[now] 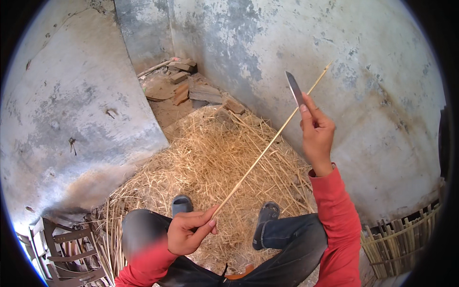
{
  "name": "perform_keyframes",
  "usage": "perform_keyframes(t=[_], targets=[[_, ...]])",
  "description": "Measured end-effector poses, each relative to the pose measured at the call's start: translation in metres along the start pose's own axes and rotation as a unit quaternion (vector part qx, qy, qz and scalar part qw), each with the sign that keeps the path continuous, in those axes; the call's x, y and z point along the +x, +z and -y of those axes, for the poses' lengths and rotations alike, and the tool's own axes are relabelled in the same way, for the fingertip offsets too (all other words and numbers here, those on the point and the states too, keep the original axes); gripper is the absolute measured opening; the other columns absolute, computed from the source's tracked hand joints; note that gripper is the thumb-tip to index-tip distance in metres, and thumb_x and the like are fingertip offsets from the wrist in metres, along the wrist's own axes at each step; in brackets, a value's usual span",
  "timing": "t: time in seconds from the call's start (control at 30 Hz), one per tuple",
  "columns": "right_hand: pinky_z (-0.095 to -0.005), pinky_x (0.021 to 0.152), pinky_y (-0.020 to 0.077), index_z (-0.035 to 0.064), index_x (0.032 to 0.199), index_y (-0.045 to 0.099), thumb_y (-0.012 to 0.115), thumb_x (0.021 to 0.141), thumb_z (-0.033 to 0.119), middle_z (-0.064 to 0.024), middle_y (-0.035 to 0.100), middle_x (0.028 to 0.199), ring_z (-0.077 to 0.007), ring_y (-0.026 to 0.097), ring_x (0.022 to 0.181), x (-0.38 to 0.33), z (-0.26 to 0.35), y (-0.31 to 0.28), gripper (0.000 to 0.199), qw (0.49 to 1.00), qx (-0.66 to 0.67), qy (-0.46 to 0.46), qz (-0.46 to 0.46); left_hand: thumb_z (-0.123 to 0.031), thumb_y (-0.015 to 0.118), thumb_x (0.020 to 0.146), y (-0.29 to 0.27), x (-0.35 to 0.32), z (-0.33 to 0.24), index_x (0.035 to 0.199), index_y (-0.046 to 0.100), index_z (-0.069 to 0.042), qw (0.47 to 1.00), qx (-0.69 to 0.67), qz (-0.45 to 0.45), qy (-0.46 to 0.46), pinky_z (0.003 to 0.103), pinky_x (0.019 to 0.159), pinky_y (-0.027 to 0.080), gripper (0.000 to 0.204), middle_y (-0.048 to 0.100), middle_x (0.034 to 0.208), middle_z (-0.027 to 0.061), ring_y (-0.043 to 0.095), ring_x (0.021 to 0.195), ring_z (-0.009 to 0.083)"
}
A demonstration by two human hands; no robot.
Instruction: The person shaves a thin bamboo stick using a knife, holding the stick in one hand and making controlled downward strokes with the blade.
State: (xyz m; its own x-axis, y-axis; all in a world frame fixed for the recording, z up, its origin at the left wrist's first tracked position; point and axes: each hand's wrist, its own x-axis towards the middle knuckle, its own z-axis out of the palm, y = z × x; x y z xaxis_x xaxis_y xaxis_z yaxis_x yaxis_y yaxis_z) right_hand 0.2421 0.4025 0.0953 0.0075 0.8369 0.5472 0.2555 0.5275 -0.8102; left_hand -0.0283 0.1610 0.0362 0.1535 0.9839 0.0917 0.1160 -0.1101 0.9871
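My left hand [187, 232] grips the near end of a long thin bamboo strip [260, 155] just above my left knee. The strip slants up and to the right, its far tip near the wall. My right hand [315, 134] is raised at the right and holds a knife [294, 88] with the blade pointing up. The blade crosses the upper part of the strip. A red sleeve covers each forearm.
A heap of pale shavings and straw [205, 162] covers the floor in front of my sandalled feet [181, 204]. Stained grey walls [71, 110] close in on both sides. Bricks and scrap wood [184, 79] lie in the far corner. A woven bamboo piece [399, 239] stands at right, a slatted frame [67, 253] at lower left.
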Motion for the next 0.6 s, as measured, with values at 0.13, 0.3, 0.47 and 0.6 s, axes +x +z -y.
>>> perform_keyframes(t=[0.13,0.3,0.47,0.6], targets=[[-0.0239,0.068,0.0522,0.0051,0.130,0.067,0.061,0.101,0.012,-0.0116,0.076,0.113,-0.0072,0.065,0.074,-0.043,0.018,0.034,0.031,0.991,-0.029,-0.005,0.130,0.004,0.059,0.097,0.001,0.001,0.008,0.133,0.061,0.006,0.999,0.022,-0.044,0.023,0.026,0.068,0.052,0.036,0.069,0.082,0.0098,0.066,0.076,0.0129],[-0.0258,0.062,0.0523,0.0081,0.130,0.068,0.063,0.098,0.010,-0.0165,0.076,0.102,-0.0075,0.063,0.066,-0.087,0.045,0.054,0.033,0.942,-0.078,-0.080,0.316,0.004,0.060,0.097,0.003,0.006,0.008,0.129,0.064,0.007,0.995,0.045,-0.082,0.023,0.025,0.067,0.051,0.032,0.070,0.081,0.0093,0.065,0.073,0.0117],[-0.0274,0.054,0.0475,0.0082,0.132,0.067,0.063,0.098,0.012,-0.0141,0.076,0.085,-0.0060,0.057,0.058,-0.089,0.031,0.059,0.034,0.957,0.037,-0.064,0.280,0.003,0.061,0.097,0.002,0.007,0.013,0.128,0.065,0.007,0.995,0.040,-0.083,0.027,0.025,0.066,0.051,0.031,0.070,0.080,0.0081,0.065,0.073,0.0109],[-0.0239,0.057,0.0474,0.0058,0.133,0.065,0.062,0.100,0.011,-0.0109,0.078,0.095,-0.0029,0.056,0.063,-0.050,0.033,0.046,0.034,0.988,0.011,-0.007,0.152,0.002,0.059,0.097,0.000,0.003,0.015,0.128,0.066,0.004,0.994,0.043,-0.089,0.047,0.023,0.061,0.050,0.032,0.068,0.077,0.0058,0.063,0.069,0.0098]])
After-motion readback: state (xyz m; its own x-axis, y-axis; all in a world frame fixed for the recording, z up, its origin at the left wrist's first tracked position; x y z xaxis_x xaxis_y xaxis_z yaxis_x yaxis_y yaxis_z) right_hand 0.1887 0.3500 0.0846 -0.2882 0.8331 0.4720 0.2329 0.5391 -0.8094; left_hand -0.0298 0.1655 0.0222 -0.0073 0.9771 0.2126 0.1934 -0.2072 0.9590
